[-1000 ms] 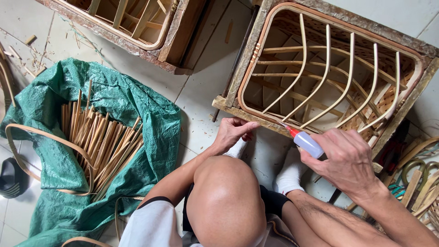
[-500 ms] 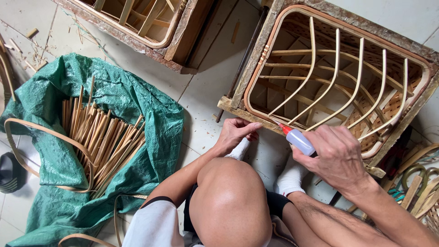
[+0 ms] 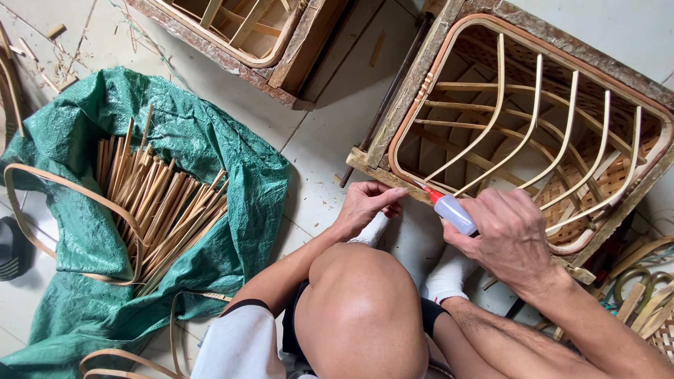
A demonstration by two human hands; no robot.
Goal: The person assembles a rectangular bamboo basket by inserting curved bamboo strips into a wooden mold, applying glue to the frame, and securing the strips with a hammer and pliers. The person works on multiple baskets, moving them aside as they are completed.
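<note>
The right hand [image 3: 507, 238] is closed around a small translucent squeeze bottle [image 3: 453, 212] with a red nozzle, whose tip meets the near rim of a rattan basket frame [image 3: 449, 42] that sits inside a rough wooden mould [image 3: 393, 105] at the right of the floor. The left hand [image 3: 365, 205] lies just left of the bottle, its fingers drawn together and pinching at that same near edge of the mould; whether anything lies between them cannot be told. The frame is a rounded rectangle of smooth reddish cane, crossed by pale, bent ribs that curve down into the mould, with a patch of woven strips showing at its right side. The mould's boards are weathered and flaky.

A bare knee [image 3: 361, 309] rises in the near middle, hiding much of the floor under the hands, and two white socks [image 3: 449, 274] show between it and the mould. A second wooden mould [image 3: 246, 35] with a cane rim lies at the far middle. To the left, a crumpled green woven sheet [image 3: 210, 140] holds a bundle of straight tan cane sticks [image 3: 158, 203], with a long cane loop [image 3: 42, 179] bent over it. The floor [image 3: 323, 133] is pale tile, littered with small shavings. More cane hoops [image 3: 639, 277] are heaped at the near right.
</note>
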